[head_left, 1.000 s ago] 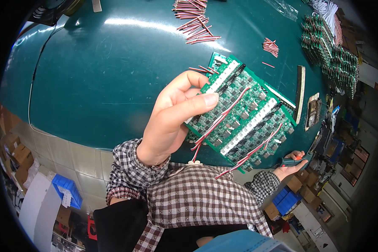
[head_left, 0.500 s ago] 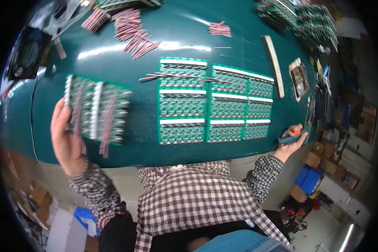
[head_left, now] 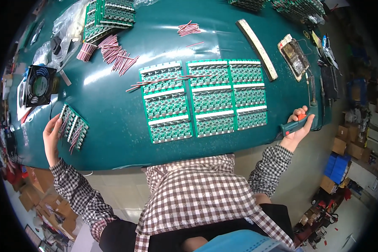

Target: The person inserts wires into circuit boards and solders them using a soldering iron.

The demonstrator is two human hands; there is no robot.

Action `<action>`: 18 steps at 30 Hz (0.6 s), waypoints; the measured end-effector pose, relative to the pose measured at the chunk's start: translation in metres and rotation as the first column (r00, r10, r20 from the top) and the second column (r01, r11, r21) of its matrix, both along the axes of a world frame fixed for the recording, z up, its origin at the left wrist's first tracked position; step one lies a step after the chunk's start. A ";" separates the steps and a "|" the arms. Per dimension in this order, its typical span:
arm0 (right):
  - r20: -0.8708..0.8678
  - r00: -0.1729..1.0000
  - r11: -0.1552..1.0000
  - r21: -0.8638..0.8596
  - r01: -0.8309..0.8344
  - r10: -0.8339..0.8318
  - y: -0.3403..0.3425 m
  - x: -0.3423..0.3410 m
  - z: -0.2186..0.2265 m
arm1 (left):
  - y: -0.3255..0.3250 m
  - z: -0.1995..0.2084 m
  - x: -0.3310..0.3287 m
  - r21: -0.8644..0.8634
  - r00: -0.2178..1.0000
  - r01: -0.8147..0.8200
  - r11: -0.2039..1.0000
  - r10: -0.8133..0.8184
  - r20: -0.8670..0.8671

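Out at the left, my left hand (head_left: pixel 52 132) grips the edge of a small green circuit board panel (head_left: pixel 74 127), its thumb and fingers closed on it. Short red-and-white wires hang along that panel. At the right table edge, my right hand (head_left: pixel 297 126) is wrapped round a dark green pistol-shaped tool (head_left: pixel 293 125) with an orange trigger, which looks like a soldering gun. Between my hands lie a left block of circuit boards (head_left: pixel 167 105) and a right block of circuit boards (head_left: pixel 212 101). Several loose wires (head_left: pixel 168 80) lie across their top rows.
Bundles of red-and-white wires (head_left: pixel 113 52) and stacked circuit boards (head_left: pixel 113 14) lie at the far left, near a black fan (head_left: pixel 40 86). A pale bar (head_left: pixel 257 49), a stained sponge-like pad (head_left: pixel 294 56) and a small wire pile (head_left: pixel 189 28) lie farther back.
My left hand has carried the panel outward to the left, and the panel is now tilted. My right hand still grips the tool. The view has shifted, showing more of the table's far left.
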State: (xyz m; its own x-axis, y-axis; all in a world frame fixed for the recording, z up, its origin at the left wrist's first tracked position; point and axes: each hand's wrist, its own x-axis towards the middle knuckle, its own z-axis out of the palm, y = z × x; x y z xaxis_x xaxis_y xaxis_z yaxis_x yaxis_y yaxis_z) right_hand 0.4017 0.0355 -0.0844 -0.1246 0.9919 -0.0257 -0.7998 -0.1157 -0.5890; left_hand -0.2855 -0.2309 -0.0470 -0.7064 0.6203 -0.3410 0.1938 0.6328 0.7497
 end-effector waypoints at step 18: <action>0.425 0.890 0.982 -0.153 -0.109 0.165 -0.069 -0.104 0.038 | 0.204 0.020 0.371 0.445 0.430 -0.135 0.885 -0.352 0.831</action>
